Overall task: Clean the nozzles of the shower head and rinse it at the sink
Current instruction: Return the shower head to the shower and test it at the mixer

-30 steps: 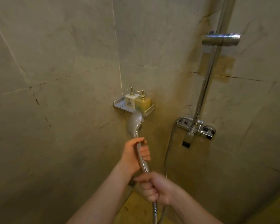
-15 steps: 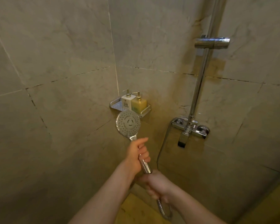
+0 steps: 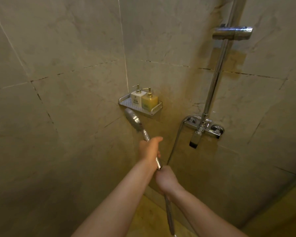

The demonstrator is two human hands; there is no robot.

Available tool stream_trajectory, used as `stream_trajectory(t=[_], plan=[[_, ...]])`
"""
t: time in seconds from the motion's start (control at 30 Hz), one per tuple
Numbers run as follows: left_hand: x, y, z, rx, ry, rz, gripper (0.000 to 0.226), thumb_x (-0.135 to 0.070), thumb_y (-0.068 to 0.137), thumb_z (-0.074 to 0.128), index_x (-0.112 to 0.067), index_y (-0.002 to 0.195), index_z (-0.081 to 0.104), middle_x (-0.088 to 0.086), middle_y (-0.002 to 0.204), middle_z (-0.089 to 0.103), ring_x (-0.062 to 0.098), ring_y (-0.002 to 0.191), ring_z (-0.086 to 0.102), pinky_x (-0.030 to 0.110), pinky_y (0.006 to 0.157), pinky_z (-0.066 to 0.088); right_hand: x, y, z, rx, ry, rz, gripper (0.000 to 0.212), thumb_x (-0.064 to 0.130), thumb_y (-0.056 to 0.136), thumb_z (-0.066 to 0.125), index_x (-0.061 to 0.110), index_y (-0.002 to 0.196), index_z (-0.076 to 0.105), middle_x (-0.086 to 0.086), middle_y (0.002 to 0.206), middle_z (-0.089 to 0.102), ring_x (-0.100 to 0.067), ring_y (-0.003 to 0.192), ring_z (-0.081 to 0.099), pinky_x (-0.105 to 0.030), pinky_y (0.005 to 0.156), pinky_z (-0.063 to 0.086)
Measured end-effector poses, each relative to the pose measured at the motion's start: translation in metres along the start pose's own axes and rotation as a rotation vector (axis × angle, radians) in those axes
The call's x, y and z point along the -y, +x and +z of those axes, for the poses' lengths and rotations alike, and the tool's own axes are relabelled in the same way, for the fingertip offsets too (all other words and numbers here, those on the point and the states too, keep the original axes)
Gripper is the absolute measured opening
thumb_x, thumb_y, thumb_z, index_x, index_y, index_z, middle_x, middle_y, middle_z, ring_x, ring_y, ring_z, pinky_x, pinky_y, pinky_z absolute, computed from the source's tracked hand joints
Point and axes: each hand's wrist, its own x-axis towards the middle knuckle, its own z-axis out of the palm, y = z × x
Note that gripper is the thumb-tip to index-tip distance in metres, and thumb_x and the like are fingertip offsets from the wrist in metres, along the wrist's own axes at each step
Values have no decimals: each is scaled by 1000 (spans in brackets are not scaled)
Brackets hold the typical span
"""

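Observation:
I hold a chrome hand shower head (image 3: 133, 120) out in front of me in a tiled shower corner. Its round head tilts up and to the left, seen from the side, so the nozzle face is hidden. My left hand (image 3: 149, 149) is wrapped round the upper handle. My right hand (image 3: 166, 181) grips the bottom of the handle, where the metal hose (image 3: 169, 218) joins. The hose hangs down from that hand and another stretch rises to the wall mixer tap (image 3: 203, 130).
A metal corner shelf (image 3: 158, 106) just above the head carries a white pump bottle (image 3: 136, 98) and a yellow pump bottle (image 3: 149, 100). A chrome riser rail (image 3: 215, 79) with an empty holder bracket (image 3: 232, 33) stands on the right wall. No sink is in view.
The shower head has turned about its handle: half a second ago its nozzle face pointed at me, now it shows edge-on. Both hands kept their grip.

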Motion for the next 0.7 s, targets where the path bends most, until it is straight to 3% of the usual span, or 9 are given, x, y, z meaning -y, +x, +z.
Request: stream_trajectory(t=[0.07, 0.17, 0.27, 0.37, 0.47, 0.57, 0.6, 0.7], plan=[[-3, -1, -5, 16, -81, -39, 28, -14, 81, 75, -16, 78, 47, -3, 47, 36, 12, 33, 30, 19, 38, 27, -2, -3, 2, 53, 16, 18, 34, 6, 89, 46, 19, 59, 48, 8, 45, 36, -9, 41, 28, -21, 43, 20], [-8, 2, -17, 192, -162, -170, 38, -17, 87, 71, -20, 66, 39, -7, 41, 22, 9, 29, 19, 16, 36, 20, -4, -7, 6, 174, 115, 77, 24, 7, 86, 50, 19, 66, 45, 4, 46, 32, -11, 37, 24, -19, 40, 17], [-9, 5, -28, 374, -152, -211, 52, -23, 87, 69, -25, 54, 28, -8, 38, 19, 9, 27, 18, 16, 34, 18, -6, -8, 7, 251, 234, 142, 25, 3, 84, 52, 21, 71, 39, 1, 51, 28, -11, 37, 22, -16, 38, 16], [-9, 4, -35, 502, -213, -217, 53, -30, 86, 68, -23, 51, 29, -7, 36, 21, 9, 27, 20, 17, 35, 18, -9, -10, 8, 283, 260, 158, 29, 4, 86, 52, 22, 71, 36, 1, 52, 26, -10, 38, 20, -17, 38, 15], [-2, 4, -31, 393, -141, -185, 40, -35, 84, 76, -19, 61, 47, -2, 43, 40, 12, 34, 39, 21, 38, 33, -14, -8, 14, 165, 292, 122, 20, 6, 88, 53, 17, 74, 46, 1, 48, 31, -12, 37, 24, -18, 37, 16], [12, -8, -15, 146, 49, -9, 34, -28, 80, 84, -9, 94, 60, 3, 60, 56, 15, 45, 52, 24, 43, 44, -18, -4, 16, 13, 209, 73, 30, 5, 90, 49, 18, 63, 51, 9, 43, 39, -7, 37, 29, -18, 37, 19], [15, -12, -10, 75, 79, 38, 35, -25, 80, 84, -8, 96, 57, 3, 61, 54, 15, 45, 49, 23, 41, 41, -20, -3, 15, -19, 159, 49, 36, 4, 90, 48, 18, 58, 50, 10, 42, 40, -4, 36, 28, -16, 36, 20], [18, -13, -8, -54, 72, 88, 35, -19, 84, 78, -14, 76, 45, 3, 52, 41, 13, 32, 33, 20, 35, 28, -25, -5, 20, -48, 64, -7, 41, 2, 89, 51, 17, 51, 49, 12, 42, 39, -3, 40, 26, -19, 38, 19]])
